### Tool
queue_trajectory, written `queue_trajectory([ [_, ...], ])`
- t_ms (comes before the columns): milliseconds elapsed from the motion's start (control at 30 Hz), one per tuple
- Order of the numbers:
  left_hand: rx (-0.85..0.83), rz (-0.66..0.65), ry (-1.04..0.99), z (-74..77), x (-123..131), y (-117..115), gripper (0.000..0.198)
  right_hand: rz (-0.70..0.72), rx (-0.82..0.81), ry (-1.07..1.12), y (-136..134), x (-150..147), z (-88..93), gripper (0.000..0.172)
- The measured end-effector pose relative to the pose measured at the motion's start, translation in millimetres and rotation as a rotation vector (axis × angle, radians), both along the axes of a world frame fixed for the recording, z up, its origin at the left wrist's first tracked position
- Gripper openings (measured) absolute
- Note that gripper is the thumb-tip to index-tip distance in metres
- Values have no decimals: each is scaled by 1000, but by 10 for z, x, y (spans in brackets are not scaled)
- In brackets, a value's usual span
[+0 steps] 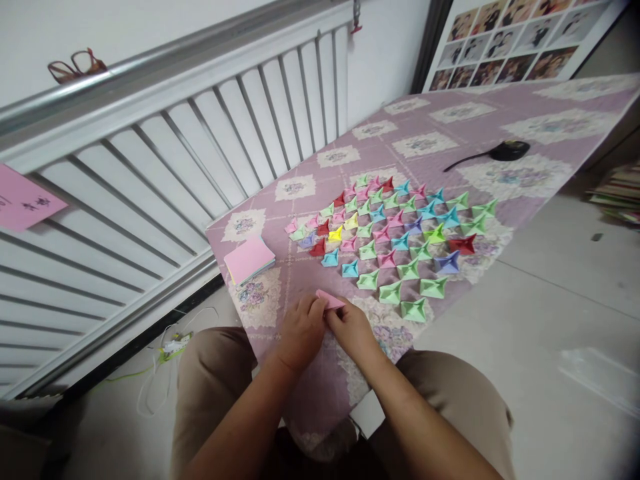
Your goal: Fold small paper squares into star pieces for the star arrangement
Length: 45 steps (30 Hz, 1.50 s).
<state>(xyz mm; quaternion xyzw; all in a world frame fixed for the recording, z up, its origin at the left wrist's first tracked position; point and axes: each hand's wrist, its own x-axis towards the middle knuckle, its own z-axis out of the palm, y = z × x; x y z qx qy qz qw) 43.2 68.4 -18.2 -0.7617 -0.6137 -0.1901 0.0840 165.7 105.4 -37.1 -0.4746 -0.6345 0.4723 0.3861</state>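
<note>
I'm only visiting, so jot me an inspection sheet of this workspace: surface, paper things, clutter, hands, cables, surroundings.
Surface: purple tablecloth with pale floral patches.
Job's things: pink paper in hand; many folded paper pieces in slanting rows; paper stack, pink on top.
Clutter: black object with a thin tail, beyond the folded pieces; unidentified.
Hands: left hand and right hand both grip the pink paper.
Cables: thin cables on the floor, left side.
Surroundings: white slatted panel; glasses; photo display.
</note>
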Motion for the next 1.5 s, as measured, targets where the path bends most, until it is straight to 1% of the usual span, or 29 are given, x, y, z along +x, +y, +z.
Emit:
queue_trajectory([
  [200, 33, 24, -25, 3, -30, 60, 11, 22, 63, -158, -19, 22, 22, 22],
  [267, -1, 47, -17, 21, -38, 78, 9, 27, 78, -176, -21, 17, 18, 22],
  [367, -74, 92, 2, 71, -41, 89, 10, 22, 98, -191, -8, 17, 9, 22],
  [500, -122, 131, -41, 128, -58, 83, 10, 2, 148, -260, 17, 44, 3, 16],
  [633, -159, 157, -90, 116, -60, 71, 13, 0, 193, -304, 17, 68, 16, 13],
  [700, -170, 155, -101, 92, -41, 60, 12, -4, 213, -306, 11, 69, 23, 12],
  [867, -176, 86, -151, 33, 4, 15, 12, 14, 255, -239, 12, 58, -3, 17],
  [933, -182, 114, -188, 18, 4, 9, 12, 0, 276, -232, 13, 55, -23, 18],
  [1000, -226, 157, -215, 16, -3, 20, 16, -14, 301, -241, 10, 56, -34, 17],
  [1067, -309, 164, -242, 32, -7, 41, 20, -15, 329, -268, 4, 58, -35, 16],
  [1133, -392, 144, -286, 60, -4, 62, 21, -8, 356, -312, 2, 61, -34, 16],
  [1200, -442, 127, -340, 90, 6, 74, 22, 3, 385, -349, 6, 64, -45, 16],
  [1333, -462, 146, -402, 130, 32, 78, 30, 5, 442, -376, 20, 60, -85, 25],
  [1400, -457, 153, -404, 142, 41, 77, 29, 12, 446, -395, 22, 56, -91, 28],
  [1500, -467, 158, -379, 159, 48, 75, 26, 23, 437, -410, 17, 50, -80, 27],
])
